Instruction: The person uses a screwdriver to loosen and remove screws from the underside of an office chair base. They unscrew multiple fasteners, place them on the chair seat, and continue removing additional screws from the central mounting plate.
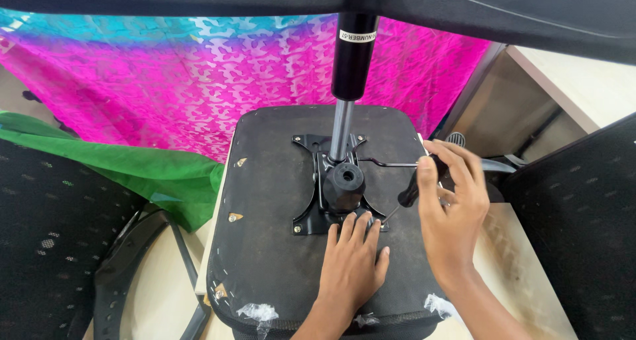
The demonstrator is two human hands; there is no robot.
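— Pressing down, is it, that left hand point(351, 264)?

— Flat, yes: fingers stretched out and close together on the underside of the upturned seat point(265, 201), fingertips touching the near edge of the black metal mounting plate point(331, 204). It grips nothing.

— And the right hand point(450, 204)?

— Curled tight round the black handle of a screwdriver point(411, 194), whose thin shaft slants down left toward the plate's near right corner (the tip itself is too small to make out).

— Where does the gas cylinder point(351, 75) stand?

— Upright in the middle of the plate, black above, silver rod below, just behind a round black knob point(346, 179). A thin lever rod point(391, 163) runs right from the plate to the right hand.

— Behind it all?

— Pink and blue cloth point(199, 68), green cloth point(146, 171) at left.
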